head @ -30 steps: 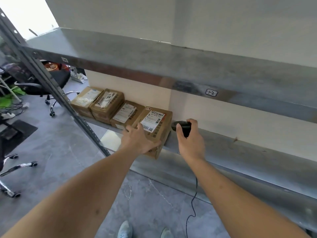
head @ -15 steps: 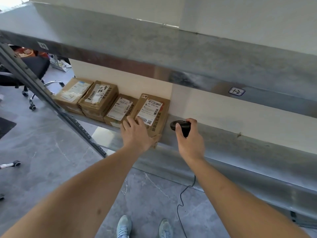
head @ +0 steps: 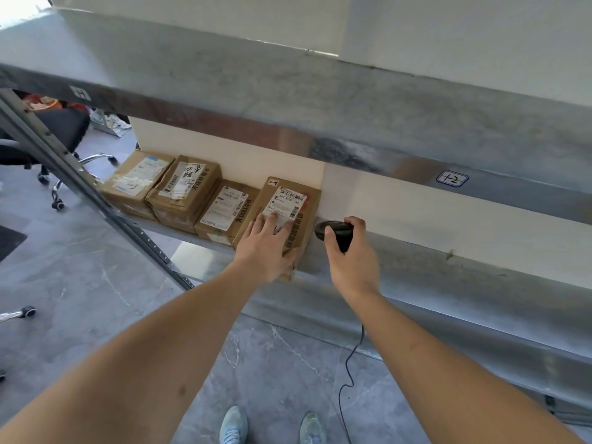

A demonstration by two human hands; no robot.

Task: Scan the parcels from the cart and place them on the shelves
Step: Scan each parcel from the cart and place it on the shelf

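Brown cardboard parcel (head: 288,216) sits rightmost in the grey metal shelf (head: 416,267) row; left hand (head: 267,248) presses it flat-fingered, likely seating it. Right hand (head: 350,256) grips black corded scanner (head: 333,230), kept ready.

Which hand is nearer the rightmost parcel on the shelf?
Left. The left hand lies flat on the rightmost parcel, fingers over its label. The right hand is off to the parcel's right, holding the scanner.

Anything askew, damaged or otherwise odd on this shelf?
Only small things: the second parcel from the left looks crumpled and sits skewed beside its neighbours. The left hand rests flat on the rightmost parcel; the right hand holds the scanner.
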